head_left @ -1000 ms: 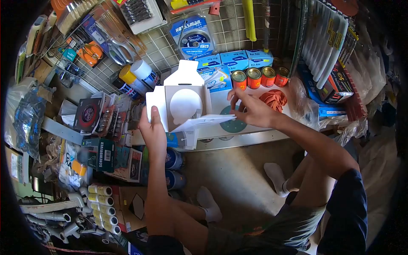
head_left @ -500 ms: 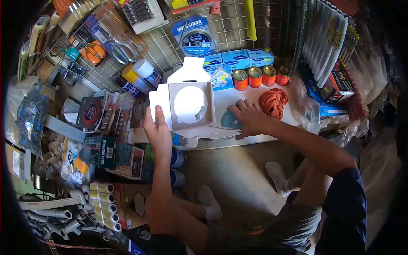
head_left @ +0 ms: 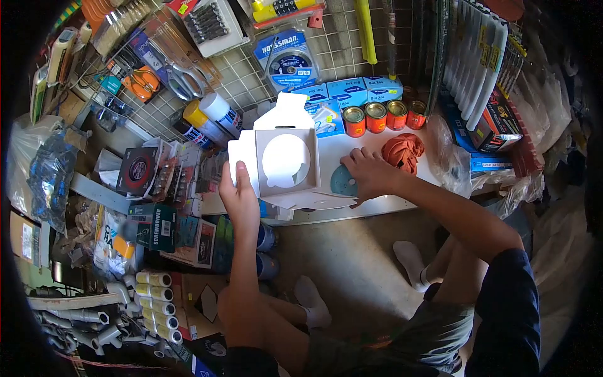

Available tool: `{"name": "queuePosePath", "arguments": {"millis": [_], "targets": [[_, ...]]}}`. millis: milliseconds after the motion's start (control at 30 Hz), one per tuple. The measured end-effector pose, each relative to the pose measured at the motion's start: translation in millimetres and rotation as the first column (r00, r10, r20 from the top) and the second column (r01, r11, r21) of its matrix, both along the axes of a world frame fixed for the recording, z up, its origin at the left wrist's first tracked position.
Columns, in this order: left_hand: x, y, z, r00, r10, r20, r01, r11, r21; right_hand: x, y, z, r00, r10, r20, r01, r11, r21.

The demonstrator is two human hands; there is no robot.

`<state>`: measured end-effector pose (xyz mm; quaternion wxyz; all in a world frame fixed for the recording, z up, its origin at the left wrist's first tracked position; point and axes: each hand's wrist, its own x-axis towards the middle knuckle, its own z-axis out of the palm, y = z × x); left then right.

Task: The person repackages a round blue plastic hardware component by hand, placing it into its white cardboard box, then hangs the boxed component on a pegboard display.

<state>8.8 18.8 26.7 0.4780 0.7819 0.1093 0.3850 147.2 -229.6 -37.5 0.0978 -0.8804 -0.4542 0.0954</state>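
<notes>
An open white cardboard box (head_left: 316, 160), its flaps folded out, tilts toward me above the shelf. A bright round white shape shows inside it. My left hand (head_left: 240, 195) grips the box by its left side, thumb on the side flap. My right hand (head_left: 372, 174) curls over the right edge of a dull green round disc (head_left: 343, 181) with a small centre hole, its fingertips on the top edge and its thumb low by the shelf front. The disc lies right beside the box's lower right flap, which overlaps it in this view.
Behind stand orange-red cans (head_left: 375, 118) and blue boxes (head_left: 348, 92). A crumpled orange cloth (head_left: 403, 152) lies beyond my right hand on the white shelf (head_left: 377, 205). Spray cans (head_left: 221, 114) and a screwdriver box (head_left: 156, 227) are on the left, clear plastic bags (head_left: 451, 164) on the right.
The box and my left hand have shifted slightly right and down, bringing the box closer to the green disc. My right hand stays at the disc.
</notes>
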Motion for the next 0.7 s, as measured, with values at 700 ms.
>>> {"name": "queuePosePath", "arguments": {"millis": [700], "targets": [[11.6, -35.4, -6.4, 0.971, -0.218, -0.1, 0.186, 0.948, -0.259, -5.6, -21.5, 74.6, 0.971, 0.151, 0.186, -0.239, 0.604, 0.76]]}}
